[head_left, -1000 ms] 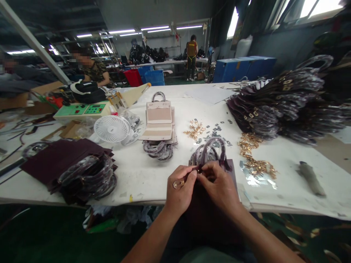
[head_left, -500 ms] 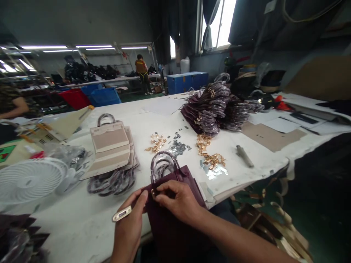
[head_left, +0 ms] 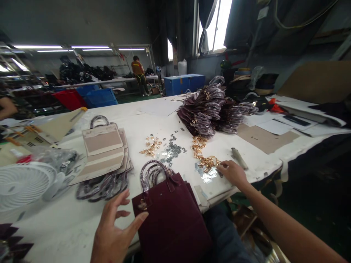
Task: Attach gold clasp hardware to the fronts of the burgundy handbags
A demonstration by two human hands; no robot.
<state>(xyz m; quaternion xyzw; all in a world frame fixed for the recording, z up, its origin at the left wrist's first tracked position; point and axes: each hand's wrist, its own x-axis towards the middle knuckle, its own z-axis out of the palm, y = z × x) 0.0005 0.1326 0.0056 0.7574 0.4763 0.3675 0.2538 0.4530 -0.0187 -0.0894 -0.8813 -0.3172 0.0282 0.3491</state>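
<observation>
A dark burgundy handbag (head_left: 170, 215) leans at the table's near edge, its handles (head_left: 155, 168) wrapped in clear plastic. A small gold fitting (head_left: 142, 205) shows at the base of its left handle. My left hand (head_left: 115, 223) is open beside the bag's left edge, fingers spread, with the thumb tip over the bag front; I cannot tell if it touches. At the right, my right hand (head_left: 233, 171) reaches to a pile of small gold fittings (head_left: 207, 162). Its fingertips are pinched together at the pile's edge, and what lies between them is hidden.
Grey metal pieces (head_left: 172, 151) and more gold parts (head_left: 151, 146) lie mid-table. Stacked beige-backed bag panels (head_left: 102, 146) and a white fan (head_left: 24, 182) are left. Behind stands a heap of burgundy pieces with wrapped handles (head_left: 205, 106). A grey-handled tool (head_left: 239, 158) lies right.
My right hand has left the bag's handle base and moved right to the gold pile. My left hand has let go of the bag's edge and spread; the pale elongated piece by it is out of sight.
</observation>
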